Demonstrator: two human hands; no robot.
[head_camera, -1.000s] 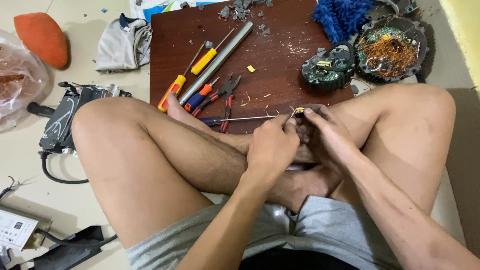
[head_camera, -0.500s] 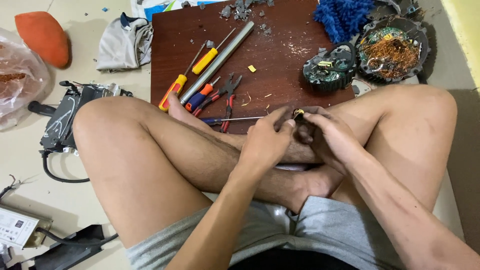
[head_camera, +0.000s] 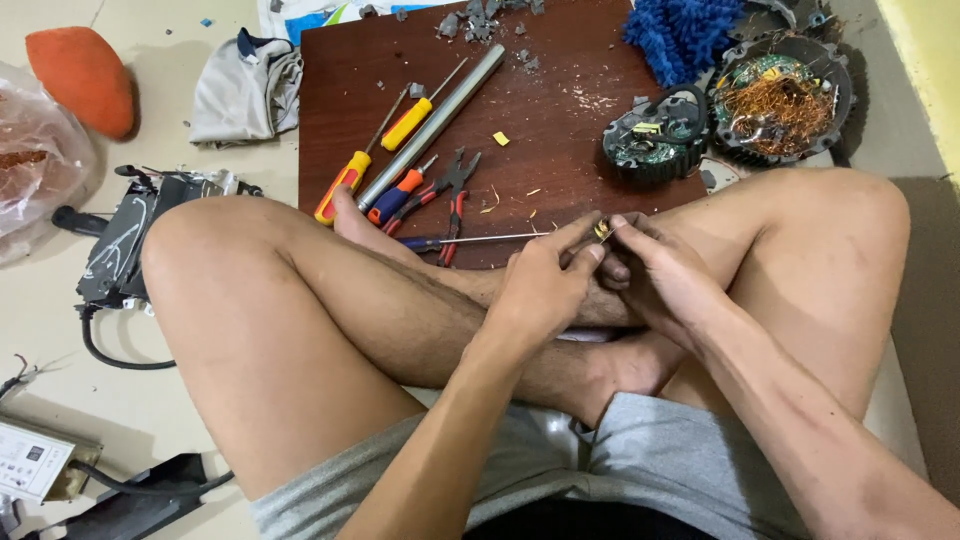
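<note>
Grip: both hands meet over the crossed legs, fingertips pinched tight on one small yellowish part (head_camera: 602, 230); the left hand (head_camera: 545, 285) nips it between thumb and forefinger, the right hand (head_camera: 665, 275) closes on it from the other side.
Part: too small to name beyond a bit of metal or wire with a yellow fleck; it sits in the air just at the near edge of the wooden board (head_camera: 560, 110).
Nearest tools: a thin long screwdriver (head_camera: 470, 240) lies just beside the left fingers; red-handled pliers (head_camera: 452, 195) and an orange-and-blue handled tool (head_camera: 398, 197) lie near it.
Further out: a steel tube (head_camera: 432, 125), two yellow-handled screwdrivers (head_camera: 408, 122), grey crumbs and shavings.
Progress: judged from the layout, stripping is well under way; a motor stator with loose copper wire (head_camera: 778, 100) and a smaller round circuit part (head_camera: 655, 140) lie opened, and the small part in hand looks not yet finished.
Surface: a dark red-brown board on a pale tiled floor (head_camera: 60, 330).
Room: blue mop head (head_camera: 680, 30), grey cloth (head_camera: 235, 90), orange object (head_camera: 80, 75), plastic bag (head_camera: 30, 160), black device with cable (head_camera: 120, 250).
</note>
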